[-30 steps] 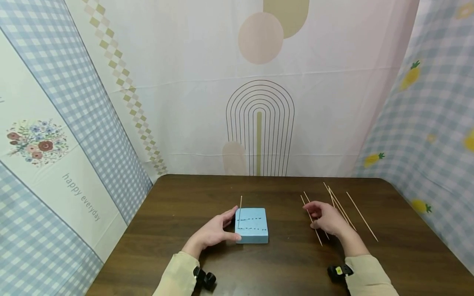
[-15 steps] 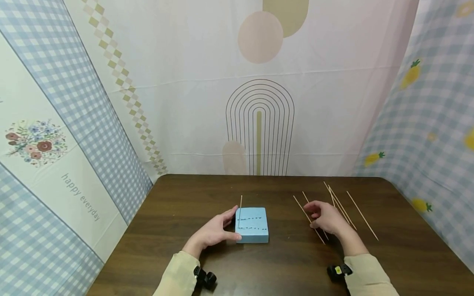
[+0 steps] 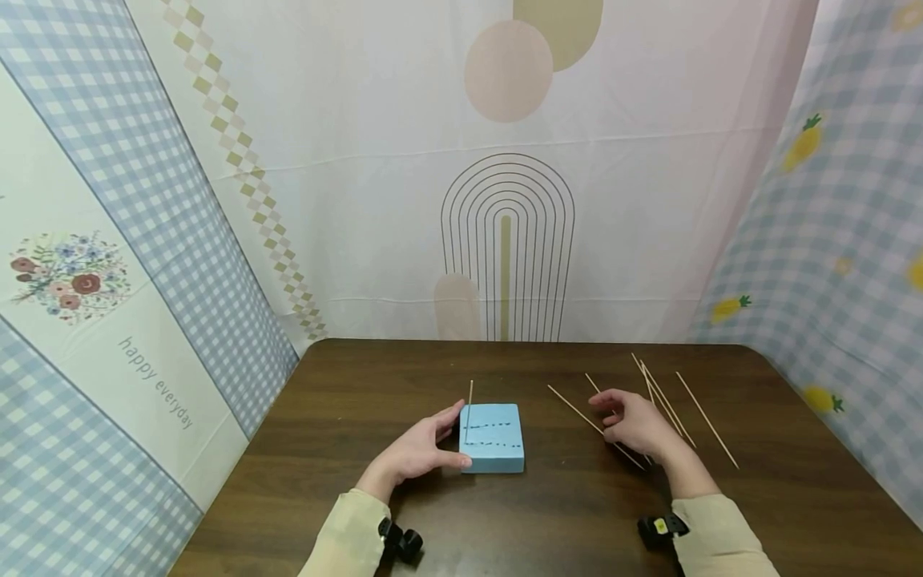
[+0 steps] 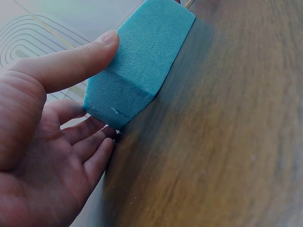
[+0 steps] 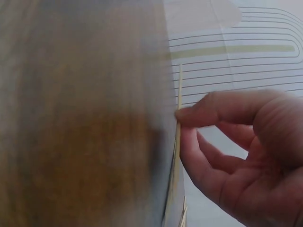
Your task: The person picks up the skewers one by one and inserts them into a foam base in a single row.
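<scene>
A light blue foam block [image 3: 490, 462] lies on the table, its top marked with two rows of dark dots. One thin wooden stick [image 3: 470, 399] stands upright at its left side. My left hand [image 3: 413, 455] holds the block's left end, thumb at the near corner and fingers at the far side; the left wrist view shows the thumb on the foam [image 4: 147, 52]. Over to the right, my right hand [image 3: 640, 425] pinches another thin wooden stick [image 3: 574, 410] between thumb and forefinger. That stick [image 5: 180, 87] slants across the fingertips in the right wrist view.
Beneath the right hand lies another stick [image 3: 592, 382], partly hidden. Several crossed sticks [image 3: 667, 405] and a single stick [image 3: 707, 419] lie farther right on the brown table [image 3: 346, 385]. Patterned cloths [image 3: 360, 200] hang behind and at both sides.
The stick in my right fingers has swung, its far end turning left toward the block. Both hands have stayed almost in place, and the block has not moved.
</scene>
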Demonstrator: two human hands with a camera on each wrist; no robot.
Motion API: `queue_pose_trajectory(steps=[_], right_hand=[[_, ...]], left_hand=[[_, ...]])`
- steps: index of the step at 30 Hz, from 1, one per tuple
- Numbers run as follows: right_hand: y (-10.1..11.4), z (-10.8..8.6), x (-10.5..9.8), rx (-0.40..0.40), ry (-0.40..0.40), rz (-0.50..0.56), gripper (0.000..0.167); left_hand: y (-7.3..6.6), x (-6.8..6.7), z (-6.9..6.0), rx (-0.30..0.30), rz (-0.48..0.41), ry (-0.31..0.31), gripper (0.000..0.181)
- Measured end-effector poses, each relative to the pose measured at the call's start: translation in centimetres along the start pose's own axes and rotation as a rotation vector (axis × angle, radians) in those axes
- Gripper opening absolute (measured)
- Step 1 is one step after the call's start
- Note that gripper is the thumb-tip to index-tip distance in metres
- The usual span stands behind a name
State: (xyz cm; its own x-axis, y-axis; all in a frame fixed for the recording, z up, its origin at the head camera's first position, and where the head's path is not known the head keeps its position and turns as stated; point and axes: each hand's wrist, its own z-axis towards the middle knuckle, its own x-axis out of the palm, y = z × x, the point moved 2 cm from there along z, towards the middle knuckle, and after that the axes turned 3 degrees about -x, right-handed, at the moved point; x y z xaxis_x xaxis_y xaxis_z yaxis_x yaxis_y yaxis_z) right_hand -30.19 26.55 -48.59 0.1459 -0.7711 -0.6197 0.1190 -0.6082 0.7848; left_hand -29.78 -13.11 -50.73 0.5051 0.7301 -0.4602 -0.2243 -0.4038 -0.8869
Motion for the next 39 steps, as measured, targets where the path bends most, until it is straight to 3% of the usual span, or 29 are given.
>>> queue_pose_trajectory(steps=[9, 18, 22, 31, 39], right_hand=[[1.4, -0.2, -0.1, -0.034, 0.079, 0.253, 0.062], [3.7, -0.5, 0.2, -0.038, 0.074, 0.363, 0.053], [5.5, -0.8, 0.7, -0.087, 0.06, 0.393, 0.047], [8.6, -0.8, 2.9, -0.129, 0.053, 0.49, 0.037], [11.7, 0.3, 6.4, -0.186, 0.016, 0.596, 0.032]], left_hand=[[-0.1, 0.0, 0.0, -0.007, -0.006, 0.0, 0.105], [0.0, 0.0, 0.0, -0.012, 0.006, -0.003, 0.104], [-0.1, 0.0, -0.1, -0.014, 0.003, -0.002, 0.104], [-0.2, -0.1, -0.1, -0.008, 0.003, -0.005, 0.104], [-0.2, -0.1, 0.1, -0.006, 0.005, -0.006, 0.103]])
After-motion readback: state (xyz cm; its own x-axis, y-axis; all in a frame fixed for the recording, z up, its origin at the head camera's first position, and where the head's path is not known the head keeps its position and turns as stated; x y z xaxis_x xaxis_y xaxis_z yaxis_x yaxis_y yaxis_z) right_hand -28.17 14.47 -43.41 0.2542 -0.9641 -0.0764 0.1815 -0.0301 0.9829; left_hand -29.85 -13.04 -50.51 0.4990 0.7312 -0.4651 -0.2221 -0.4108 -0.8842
